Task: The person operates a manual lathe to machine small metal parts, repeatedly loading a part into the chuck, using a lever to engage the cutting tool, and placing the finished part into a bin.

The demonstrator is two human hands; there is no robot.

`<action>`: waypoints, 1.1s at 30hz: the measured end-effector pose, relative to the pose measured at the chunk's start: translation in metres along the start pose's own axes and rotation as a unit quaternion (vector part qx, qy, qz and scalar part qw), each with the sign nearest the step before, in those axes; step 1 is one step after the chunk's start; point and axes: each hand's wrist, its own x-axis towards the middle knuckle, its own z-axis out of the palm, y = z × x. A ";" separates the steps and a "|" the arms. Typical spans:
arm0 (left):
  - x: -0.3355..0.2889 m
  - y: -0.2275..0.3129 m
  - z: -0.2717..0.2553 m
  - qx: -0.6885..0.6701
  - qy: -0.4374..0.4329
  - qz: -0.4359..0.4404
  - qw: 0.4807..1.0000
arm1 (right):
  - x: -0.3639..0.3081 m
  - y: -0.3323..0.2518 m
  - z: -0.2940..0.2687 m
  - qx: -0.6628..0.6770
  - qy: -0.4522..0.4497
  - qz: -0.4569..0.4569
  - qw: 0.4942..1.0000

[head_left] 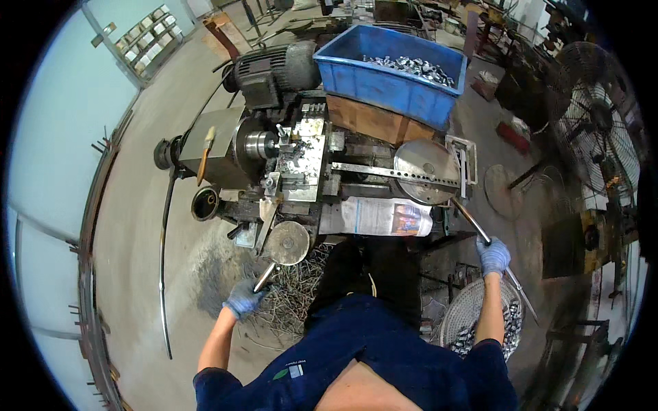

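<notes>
My left hand, in a blue-grey knit glove, is closed round a short metal lever handle that joins a round metal disc at the machine's front. On the right, my gloved right hand grips a long metal lever running from under a larger round disc. Between them lies a small lathe; its chuck faces a tool slide strewn with metal chips. A flat bar with a row of holes reaches from the slide to the larger disc.
A blue bin of small metal parts stands behind the lathe beside a motor. A brush rests on the headstock. Metal shavings heap below. At right are a perforated basket of parts and a caged fan.
</notes>
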 end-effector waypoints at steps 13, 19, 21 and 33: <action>-0.003 0.011 -0.009 0.012 -0.023 -0.025 0.999 | 0.000 -0.004 0.002 -0.011 0.001 0.010 1.000; -0.001 0.000 -0.005 -0.011 -0.017 0.008 1.000 | 0.109 0.019 0.027 -0.131 0.200 -0.121 0.964; -0.010 0.034 -0.015 -0.032 -0.001 0.018 0.999 | 0.132 -0.036 -0.026 -0.104 0.091 -0.043 0.990; 0.053 -0.088 -0.049 -0.365 0.073 -0.094 0.923 | 0.080 -0.079 0.025 -0.008 0.079 -0.149 0.986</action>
